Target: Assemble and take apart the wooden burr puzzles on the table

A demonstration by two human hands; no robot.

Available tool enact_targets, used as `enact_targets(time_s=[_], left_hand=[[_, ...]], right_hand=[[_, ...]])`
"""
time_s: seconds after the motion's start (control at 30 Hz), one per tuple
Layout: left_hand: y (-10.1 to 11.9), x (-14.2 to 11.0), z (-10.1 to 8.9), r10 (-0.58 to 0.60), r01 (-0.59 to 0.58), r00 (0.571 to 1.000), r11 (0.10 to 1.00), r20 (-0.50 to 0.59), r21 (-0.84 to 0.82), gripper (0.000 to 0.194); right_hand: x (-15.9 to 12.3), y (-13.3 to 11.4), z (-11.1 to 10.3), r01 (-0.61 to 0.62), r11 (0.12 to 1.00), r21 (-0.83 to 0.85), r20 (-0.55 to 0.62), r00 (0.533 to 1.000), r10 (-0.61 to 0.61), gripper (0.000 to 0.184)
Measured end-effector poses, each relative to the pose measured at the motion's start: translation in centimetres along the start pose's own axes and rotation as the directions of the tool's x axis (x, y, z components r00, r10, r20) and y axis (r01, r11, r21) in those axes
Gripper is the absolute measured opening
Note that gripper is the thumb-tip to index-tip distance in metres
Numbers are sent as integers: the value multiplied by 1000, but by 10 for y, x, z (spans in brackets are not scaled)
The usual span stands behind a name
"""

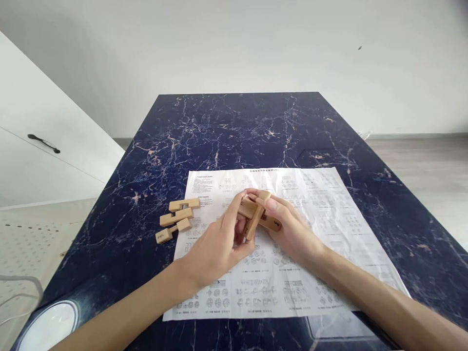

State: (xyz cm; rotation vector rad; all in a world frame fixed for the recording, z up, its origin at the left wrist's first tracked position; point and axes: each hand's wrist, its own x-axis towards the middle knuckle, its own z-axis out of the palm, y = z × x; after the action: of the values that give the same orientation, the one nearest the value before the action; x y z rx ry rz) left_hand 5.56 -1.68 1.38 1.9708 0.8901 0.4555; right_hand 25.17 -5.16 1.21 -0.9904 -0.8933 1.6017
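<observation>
Between my two hands are several interlocking wooden puzzle pieces (pixel 255 218), crossed over one another above the paper. My left hand (pixel 223 239) grips them from the left, fingers curled around the far side and the thumb below. From the right, my right hand (pixel 288 224) closes on them, its thumb pressing near the top of the upright piece. Dark marks show on some of the held pieces; their inner joints are hidden by my fingers. Three loose notched wooden pieces lie left of my hands: a far one (pixel 185 204), a middle one (pixel 176 217) and a near one (pixel 173 230).
A creased white instruction sheet (pixel 351 234) with printed diagrams lies under my hands on the dark blue marbled table (pixel 219 126). A white round object (pixel 51 326) is at the near left corner. A white cabinet (pixel 54 117) with a black handle stands to the left.
</observation>
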Motion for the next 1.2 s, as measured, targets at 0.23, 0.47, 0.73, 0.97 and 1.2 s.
enact_targets(time_s=[0.23,0.47,0.73,0.97,1.2], left_hand=[[-7,-3,10,153,-146,986,984,-65,104,77],[-2,-1,5,101,-98,994,993,-51,59,84],[-4,-1,4,109,-107,993,994,-48,38,81],[-1,-1,1,66,-68,997,997,-44,-26,79],[5,4,-5,46,-64,995,972,-87,-227,36]], right_hand=[[-1,-4,3,-20,999,26,-4,1000,20,56],[0,-3,2,-28,999,19,-13,1000,28,62],[0,-4,3,-12,997,-77,-23,1000,10,66],[0,-5,2,-6,999,-31,5,1000,6,59],[0,-2,0,-4,999,-47,-29,1000,3,66]])
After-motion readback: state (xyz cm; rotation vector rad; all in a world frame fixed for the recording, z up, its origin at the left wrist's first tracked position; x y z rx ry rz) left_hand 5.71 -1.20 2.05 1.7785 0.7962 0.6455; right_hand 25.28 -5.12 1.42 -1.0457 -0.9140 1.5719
